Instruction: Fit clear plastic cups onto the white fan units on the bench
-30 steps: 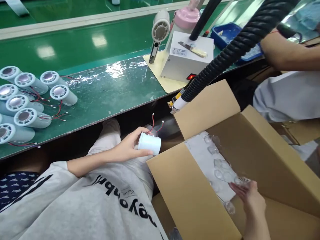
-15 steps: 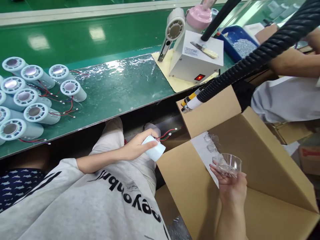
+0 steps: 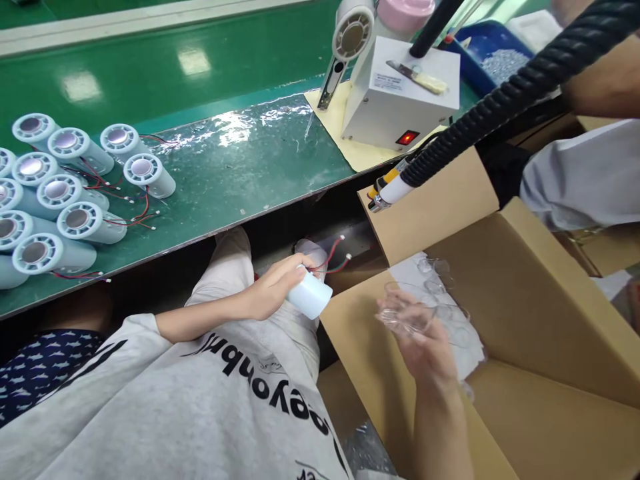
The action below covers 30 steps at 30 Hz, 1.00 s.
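Observation:
My left hand is wrapped round a light-blue cylindrical housing above my lap. Thin red and dark wires with white connectors stick out past my fingers. Over the open cardboard box, my right hand grips a clear plastic cup, somewhat blurred by motion. Below and beside that hand, more clear cups rest on a white sheet inside the box.
Several light-blue fan housings with wires lie on the green bench at left. A white control box carries a knife. A black ribbed hose hangs over the cardboard box. At right a co-worker's arm is near a blue tray.
My right hand has moved left with the clear cup, away from the other cups and towards the housing. My left hand still holds the housing, turned slightly. The view has shifted a little.

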Each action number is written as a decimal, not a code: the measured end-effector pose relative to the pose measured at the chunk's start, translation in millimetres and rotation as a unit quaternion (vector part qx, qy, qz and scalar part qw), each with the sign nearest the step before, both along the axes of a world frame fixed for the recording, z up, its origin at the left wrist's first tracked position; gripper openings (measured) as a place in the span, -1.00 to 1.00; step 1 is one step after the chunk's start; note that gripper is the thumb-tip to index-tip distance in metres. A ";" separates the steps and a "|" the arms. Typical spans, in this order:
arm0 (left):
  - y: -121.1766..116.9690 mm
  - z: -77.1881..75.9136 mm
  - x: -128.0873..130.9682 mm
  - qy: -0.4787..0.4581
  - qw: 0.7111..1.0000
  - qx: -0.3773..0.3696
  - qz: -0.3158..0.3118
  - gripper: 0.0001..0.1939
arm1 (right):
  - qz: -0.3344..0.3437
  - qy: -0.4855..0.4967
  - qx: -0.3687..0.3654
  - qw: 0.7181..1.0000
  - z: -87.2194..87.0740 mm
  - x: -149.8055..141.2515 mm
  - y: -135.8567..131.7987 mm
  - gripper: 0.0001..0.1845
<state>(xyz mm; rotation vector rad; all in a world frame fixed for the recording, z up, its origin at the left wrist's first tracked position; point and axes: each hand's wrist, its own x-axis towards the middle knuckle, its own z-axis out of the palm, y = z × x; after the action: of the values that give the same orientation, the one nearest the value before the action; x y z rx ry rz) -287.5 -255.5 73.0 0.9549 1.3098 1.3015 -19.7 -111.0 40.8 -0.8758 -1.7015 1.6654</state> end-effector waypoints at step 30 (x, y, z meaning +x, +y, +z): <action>2.6 -10.9 -38.5 0.173 0.970 0.096 -0.142 -0.37 | 0.078 -0.020 0.043 0.996 39.4 -94.6 -31.4 -0.66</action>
<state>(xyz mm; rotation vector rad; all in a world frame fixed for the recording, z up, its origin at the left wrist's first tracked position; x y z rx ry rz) -326.0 -252.9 62.2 1.5006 1.2592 1.0842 -114.4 -142.4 80.2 -0.7566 -1.8957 1.6693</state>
